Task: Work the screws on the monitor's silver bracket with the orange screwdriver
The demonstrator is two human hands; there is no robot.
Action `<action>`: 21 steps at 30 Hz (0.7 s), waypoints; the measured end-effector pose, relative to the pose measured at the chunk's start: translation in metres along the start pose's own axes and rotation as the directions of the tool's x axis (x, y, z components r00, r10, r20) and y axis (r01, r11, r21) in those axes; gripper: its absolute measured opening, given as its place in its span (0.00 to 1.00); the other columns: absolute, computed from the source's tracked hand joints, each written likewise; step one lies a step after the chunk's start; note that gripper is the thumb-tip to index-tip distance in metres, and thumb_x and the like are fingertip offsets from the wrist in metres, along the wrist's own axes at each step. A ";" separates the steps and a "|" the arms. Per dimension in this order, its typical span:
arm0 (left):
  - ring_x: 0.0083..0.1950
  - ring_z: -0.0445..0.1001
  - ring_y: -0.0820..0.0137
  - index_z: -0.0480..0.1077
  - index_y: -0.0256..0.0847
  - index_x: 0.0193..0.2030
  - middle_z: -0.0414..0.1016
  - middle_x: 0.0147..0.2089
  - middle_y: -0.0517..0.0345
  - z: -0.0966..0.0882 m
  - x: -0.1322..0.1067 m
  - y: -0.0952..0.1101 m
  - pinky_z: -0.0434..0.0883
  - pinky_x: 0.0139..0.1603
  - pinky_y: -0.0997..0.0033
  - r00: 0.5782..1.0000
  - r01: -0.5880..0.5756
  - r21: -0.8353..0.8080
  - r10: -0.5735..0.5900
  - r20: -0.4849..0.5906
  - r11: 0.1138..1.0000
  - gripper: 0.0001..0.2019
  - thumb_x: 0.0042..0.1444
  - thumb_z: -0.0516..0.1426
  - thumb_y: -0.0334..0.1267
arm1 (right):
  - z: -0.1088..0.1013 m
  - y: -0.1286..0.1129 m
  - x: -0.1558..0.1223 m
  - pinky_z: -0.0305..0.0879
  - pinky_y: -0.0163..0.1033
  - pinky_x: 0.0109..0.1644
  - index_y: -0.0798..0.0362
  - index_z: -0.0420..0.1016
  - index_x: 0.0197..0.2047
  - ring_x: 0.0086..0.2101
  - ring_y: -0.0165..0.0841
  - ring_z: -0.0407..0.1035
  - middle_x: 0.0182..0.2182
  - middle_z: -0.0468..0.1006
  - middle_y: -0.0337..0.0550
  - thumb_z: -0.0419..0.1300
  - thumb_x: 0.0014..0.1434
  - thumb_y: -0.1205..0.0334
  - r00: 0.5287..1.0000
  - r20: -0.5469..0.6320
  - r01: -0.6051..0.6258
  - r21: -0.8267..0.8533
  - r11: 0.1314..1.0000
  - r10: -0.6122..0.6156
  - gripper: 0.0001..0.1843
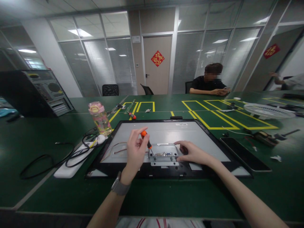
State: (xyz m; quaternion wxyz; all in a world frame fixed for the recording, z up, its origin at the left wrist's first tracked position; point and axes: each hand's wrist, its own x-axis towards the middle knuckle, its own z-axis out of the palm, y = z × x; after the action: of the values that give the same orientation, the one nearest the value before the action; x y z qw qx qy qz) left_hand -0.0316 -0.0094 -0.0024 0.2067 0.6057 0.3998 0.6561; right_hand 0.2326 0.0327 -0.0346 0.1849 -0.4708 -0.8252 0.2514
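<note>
Head view shows a large flat panel (pixel 166 131) with a black frame and grey sheet lying on the green table (pixel 154 194), and this panel is the landmark for everything else. On its near half, around the middle, sits a metal bracket (pixel 163 148) with a row of connectors. The left hand (pixel 136 148) is closed on an orange-and-black screwdriver (pixel 143 135), tilted, its shaft running down to the left part of the bracket. The right hand (pixel 194 154) is at the bracket's right end, thumb and forefinger parted and touching it; whether they grip it firmly I cannot tell. The two hands are apart, with the bracket between them. Thin wires (pixel 116 152) lie on the panel left of the left hand. Left of the panel are a long white block (pixel 71 166), a black cable (pixel 53 164) partly looped over it and a pink-lidded bottle (pixel 101 118). Just right of the panel lies a dark flat device (pixel 244 154). Beyond the panel are a red-handled tool (pixel 132 116) and, farther off, a seated person (pixel 201 84)
</note>
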 end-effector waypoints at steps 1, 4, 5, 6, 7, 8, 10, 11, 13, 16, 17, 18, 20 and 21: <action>0.23 0.64 0.84 0.72 0.43 0.51 0.65 0.41 0.59 0.000 0.000 0.000 0.63 0.20 0.84 1.000 -0.016 0.000 0.016 0.004 1.000 0.12 0.62 0.56 0.40 | 0.000 0.000 0.000 0.62 0.39 0.37 0.57 0.71 0.55 0.32 0.36 0.67 0.30 0.71 0.39 0.70 0.47 0.53 1.000 0.000 0.003 0.002 1.000 -0.003 0.34; 0.19 0.61 0.86 0.71 0.44 0.53 0.66 0.45 0.57 -0.001 -0.001 0.001 0.60 0.16 0.83 0.999 0.004 -0.041 -0.002 0.036 0.999 0.14 0.65 0.50 0.39 | -0.001 -0.001 0.000 0.62 0.39 0.37 0.57 0.71 0.55 0.32 0.36 0.67 0.30 0.71 0.39 0.70 0.47 0.52 1.000 -0.002 0.009 0.009 1.000 -0.009 0.34; 0.18 0.61 0.86 0.70 0.43 0.54 0.67 0.46 0.56 -0.002 -0.001 0.001 0.60 0.15 0.82 0.999 0.016 -0.050 -0.014 0.040 0.999 0.15 0.66 0.49 0.39 | -0.001 -0.001 0.000 0.62 0.39 0.37 0.57 0.71 0.55 0.32 0.36 0.67 0.30 0.71 0.40 0.70 0.48 0.52 1.000 -0.002 0.010 0.013 1.000 -0.009 0.34; 0.18 0.61 0.86 0.70 0.43 0.54 0.68 0.46 0.55 -0.002 0.000 0.001 0.59 0.15 0.82 0.999 0.020 -0.049 -0.018 0.036 0.999 0.15 0.66 0.48 0.39 | -0.001 -0.001 -0.001 0.62 0.39 0.37 0.56 0.71 0.55 0.32 0.36 0.67 0.30 0.71 0.40 0.70 0.48 0.52 1.000 -0.001 0.008 0.017 1.000 -0.008 0.33; 0.18 0.61 0.86 0.70 0.43 0.54 0.68 0.45 0.56 -0.002 0.000 0.001 0.60 0.16 0.82 1.000 0.015 -0.039 -0.014 0.026 0.999 0.14 0.65 0.49 0.39 | -0.001 -0.002 -0.001 0.62 0.39 0.37 0.56 0.71 0.55 0.32 0.36 0.67 0.30 0.71 0.39 0.70 0.48 0.52 1.000 0.001 0.004 0.021 1.000 -0.004 0.33; 0.19 0.61 0.86 0.71 0.43 0.53 0.67 0.44 0.57 -0.001 0.000 0.001 0.61 0.17 0.82 1.000 0.002 -0.023 -0.001 0.014 1.000 0.13 0.64 0.51 0.39 | -0.001 -0.002 -0.001 0.62 0.39 0.37 0.56 0.71 0.55 0.32 0.36 0.67 0.30 0.71 0.39 0.70 0.48 0.52 1.000 0.003 0.001 0.025 1.000 -0.001 0.33; 0.22 0.63 0.84 0.72 0.43 0.50 0.66 0.43 0.59 0.000 0.001 0.001 0.64 0.21 0.83 0.999 -0.039 0.008 0.039 -0.009 0.999 0.11 0.62 0.56 0.38 | -0.001 -0.002 -0.001 0.62 0.39 0.36 0.56 0.71 0.55 0.32 0.36 0.67 0.30 0.71 0.39 0.70 0.48 0.53 1.000 0.010 -0.006 0.030 1.000 0.005 0.32; 0.24 0.64 0.84 0.73 0.43 0.49 0.65 0.43 0.59 0.000 0.001 0.001 0.66 0.22 0.83 0.998 -0.052 0.016 0.052 -0.016 0.999 0.11 0.60 0.57 0.38 | -0.001 -0.002 -0.001 0.62 0.39 0.36 0.56 0.71 0.55 0.32 0.36 0.66 0.30 0.72 0.39 0.69 0.48 0.53 1.000 0.011 -0.005 0.029 1.000 0.005 0.32; 0.24 0.65 0.84 0.72 0.42 0.48 0.65 0.43 0.59 0.000 0.001 0.001 0.65 0.22 0.83 0.999 -0.038 0.003 0.038 -0.008 0.999 0.10 0.61 0.56 0.39 | -0.001 -0.002 -0.001 0.62 0.39 0.37 0.56 0.71 0.55 0.32 0.36 0.67 0.30 0.72 0.40 0.69 0.48 0.53 1.000 0.007 -0.002 0.018 1.000 0.001 0.32; 0.19 0.62 0.85 0.70 0.42 0.51 0.68 0.44 0.57 0.000 -0.001 0.001 0.61 0.17 0.83 0.999 0.033 -0.048 -0.032 0.032 0.998 0.12 0.64 0.51 0.40 | 0.000 0.000 -0.001 0.62 0.39 0.37 0.57 0.71 0.55 0.33 0.37 0.67 0.31 0.71 0.40 0.70 0.48 0.52 1.000 -0.002 0.008 0.001 1.000 -0.008 0.33; 0.19 0.62 0.85 0.70 0.42 0.52 0.68 0.43 0.57 -0.001 -0.001 0.001 0.60 0.16 0.83 0.998 0.046 -0.053 -0.044 0.037 0.998 0.13 0.64 0.51 0.40 | 0.000 0.000 -0.001 0.61 0.39 0.37 0.57 0.71 0.55 0.33 0.37 0.67 0.31 0.71 0.40 0.70 0.48 0.52 1.000 -0.001 0.009 -0.003 1.000 -0.009 0.33; 0.20 0.62 0.84 0.70 0.42 0.52 0.68 0.43 0.58 -0.001 -0.001 0.001 0.61 0.17 0.83 0.999 0.045 -0.046 -0.044 0.031 0.998 0.13 0.64 0.51 0.40 | 0.000 0.000 -0.001 0.61 0.39 0.37 0.57 0.71 0.55 0.32 0.37 0.66 0.31 0.71 0.40 0.70 0.48 0.52 1.000 0.000 0.010 -0.005 1.000 -0.010 0.33; 0.23 0.64 0.83 0.71 0.42 0.50 0.67 0.41 0.59 0.000 0.000 0.002 0.63 0.20 0.84 1.000 0.015 -0.011 -0.015 0.000 1.000 0.12 0.61 0.55 0.39 | 0.000 0.001 0.000 0.61 0.39 0.37 0.57 0.71 0.55 0.32 0.36 0.66 0.30 0.71 0.40 0.70 0.48 0.52 1.000 0.002 0.013 -0.002 1.000 -0.013 0.33; 0.25 0.65 0.82 0.72 0.42 0.49 0.66 0.40 0.59 0.000 0.000 0.002 0.64 0.22 0.84 1.000 -0.006 0.008 0.006 -0.016 1.000 0.11 0.60 0.57 0.39 | 0.000 0.002 0.000 0.61 0.39 0.37 0.57 0.71 0.55 0.32 0.36 0.66 0.30 0.71 0.39 0.70 0.48 0.52 1.000 0.002 0.015 0.003 1.000 -0.015 0.33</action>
State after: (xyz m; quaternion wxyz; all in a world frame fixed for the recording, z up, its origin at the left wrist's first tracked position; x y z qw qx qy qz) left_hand -0.0310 -0.0101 -0.0010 0.1990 0.6026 0.4023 0.6599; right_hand 0.2338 0.0333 -0.0359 0.1868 -0.4641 -0.8285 0.2515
